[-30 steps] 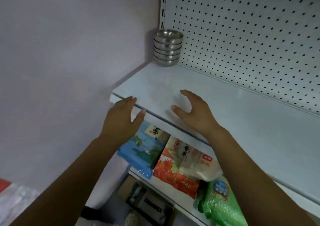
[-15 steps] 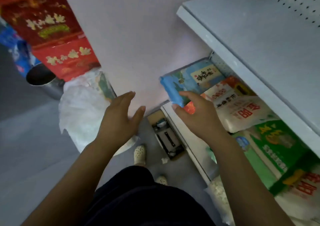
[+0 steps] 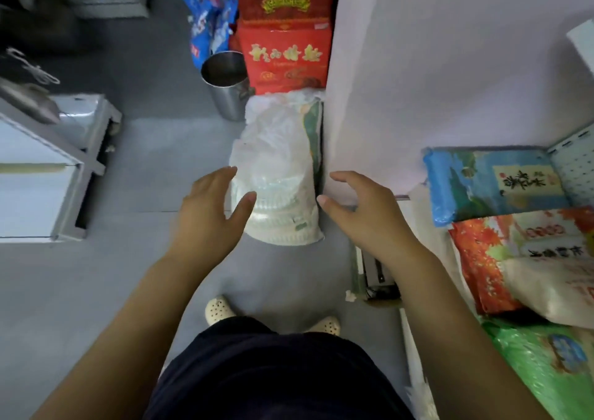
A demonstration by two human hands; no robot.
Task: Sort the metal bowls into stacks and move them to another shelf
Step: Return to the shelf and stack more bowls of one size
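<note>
No metal bowls show in the head view now; I am looking down at the grey floor. My left hand (image 3: 210, 209) and my right hand (image 3: 360, 209) hover in front of me with relaxed fingers, and neither holds anything. Between and beyond them on the floor lies a white plastic sack (image 3: 279, 175). Only a corner of the upper shelf (image 3: 583, 42) shows at the right edge.
The lower shelf on the right holds rice bags: blue (image 3: 491, 183), orange (image 3: 514, 252), green (image 3: 553, 365). A steel pot (image 3: 226, 83) and red boxes (image 3: 286, 56) stand on the floor by the pale side panel (image 3: 418, 75). A white cabinet (image 3: 35, 181) is at left. My feet (image 3: 221, 308) are below.
My view has swung down and left, away from the upper shelf where the stack of bowls stands, to the floor. Both hands stay empty and have come off the shelf edge.
</note>
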